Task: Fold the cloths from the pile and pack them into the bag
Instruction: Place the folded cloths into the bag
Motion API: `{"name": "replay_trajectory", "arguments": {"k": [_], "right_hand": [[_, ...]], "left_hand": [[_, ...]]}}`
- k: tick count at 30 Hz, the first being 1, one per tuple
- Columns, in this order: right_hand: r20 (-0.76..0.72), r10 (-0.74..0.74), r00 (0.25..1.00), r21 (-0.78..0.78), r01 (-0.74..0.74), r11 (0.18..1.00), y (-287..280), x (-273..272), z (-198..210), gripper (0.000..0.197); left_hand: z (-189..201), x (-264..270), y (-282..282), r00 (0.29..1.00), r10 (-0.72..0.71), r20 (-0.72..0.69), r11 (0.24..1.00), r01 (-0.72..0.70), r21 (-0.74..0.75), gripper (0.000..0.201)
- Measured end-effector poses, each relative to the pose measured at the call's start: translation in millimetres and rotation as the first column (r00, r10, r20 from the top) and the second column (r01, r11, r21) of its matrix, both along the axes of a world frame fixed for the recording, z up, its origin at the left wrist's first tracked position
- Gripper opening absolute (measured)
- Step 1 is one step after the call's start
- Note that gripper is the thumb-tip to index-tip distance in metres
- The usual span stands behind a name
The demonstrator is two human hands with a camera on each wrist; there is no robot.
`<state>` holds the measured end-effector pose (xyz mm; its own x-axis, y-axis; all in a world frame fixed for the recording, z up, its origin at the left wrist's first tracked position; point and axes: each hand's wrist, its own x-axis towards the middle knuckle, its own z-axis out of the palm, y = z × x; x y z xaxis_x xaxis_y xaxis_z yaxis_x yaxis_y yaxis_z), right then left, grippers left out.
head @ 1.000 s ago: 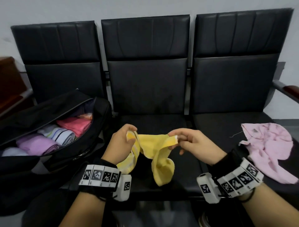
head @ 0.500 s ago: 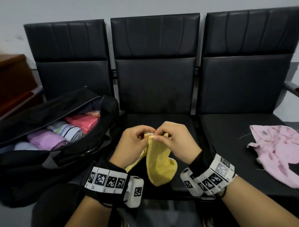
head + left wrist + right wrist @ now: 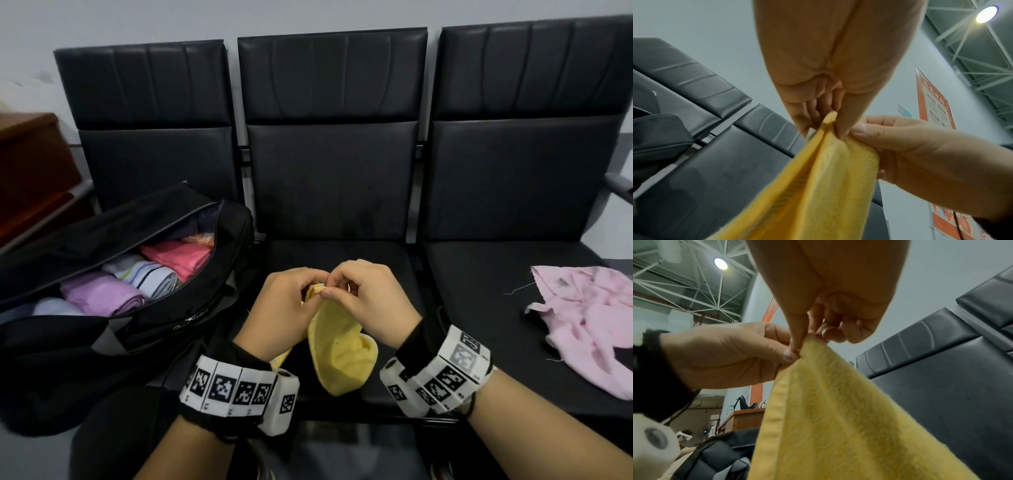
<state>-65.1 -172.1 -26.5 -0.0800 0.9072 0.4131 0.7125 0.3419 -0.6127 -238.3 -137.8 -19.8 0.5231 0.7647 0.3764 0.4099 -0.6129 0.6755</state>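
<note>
A yellow cloth (image 3: pixel 339 356) hangs doubled over the middle seat, its top corners brought together. My left hand (image 3: pixel 287 308) and right hand (image 3: pixel 366 294) meet there, and each pinches the cloth's top edge. In the left wrist view the left hand (image 3: pixel 828 123) pinches the yellow cloth (image 3: pixel 818 186), with the right hand (image 3: pixel 910 154) beside it. The right wrist view shows the right hand (image 3: pixel 813 337) pinching the yellow cloth (image 3: pixel 838 410), the left hand (image 3: pixel 731 353) against it. An open black bag (image 3: pixel 178 318) on the left seat holds several rolled cloths. A crumpled pink cloth (image 3: pixel 589 322) lies on the right seat.
Three black padded seats (image 3: pixel 332 178) stand in a row against a pale wall. A brown wooden cabinet (image 3: pixel 30 171) stands at the far left. The right seat's armrest (image 3: pixel 620 185) juts out at the frame's edge.
My hands, held apart with the yellow cloth stretched between them, have come together, so the cloth now hangs folded in half.
</note>
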Motion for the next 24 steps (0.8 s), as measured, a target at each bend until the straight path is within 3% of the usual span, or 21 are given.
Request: {"name": "replay_trajectory", "arguments": {"k": [5,8,11,16,22,24], "right_hand": [[0.194,0.230,0.954,-0.256,-0.177,0.950,5.0,17.6,-11.1,0.021],[0.365,0.296,0.883,-0.385,-0.146,0.911,5.9,28.5,-23.6,0.034],[0.541,0.283,0.792,-0.410,-0.046,0.911,4.2,37.3,-36.0,0.038],[0.704,0.302,0.643,-0.384,-0.013,0.923,1.7,46.3,-41.5,0.036],[0.788,0.319,0.527,-0.399,0.041,0.916,0.9,63.9,-45.9,0.037],[0.789,0.323,0.523,-0.402,0.040,0.915,1.6,74.0,-45.0,0.036]], "left_hand": [[0.0,-3.4,2.0,0.993,0.082,0.091,0.993,-0.089,0.082,0.023],[1.9,-6.1,3.4,0.983,0.111,0.147,0.985,-0.128,0.116,0.026],[3.4,-11.4,8.4,0.966,0.161,0.202,0.971,-0.191,0.141,0.030],[7.3,-27.4,20.3,0.935,0.227,0.271,0.944,-0.280,0.175,0.031],[19.1,-57.1,36.5,0.834,0.364,0.415,0.867,-0.466,0.176,0.032],[22.5,-70.0,42.7,0.794,0.418,0.441,0.827,-0.534,0.176,0.031]]}}
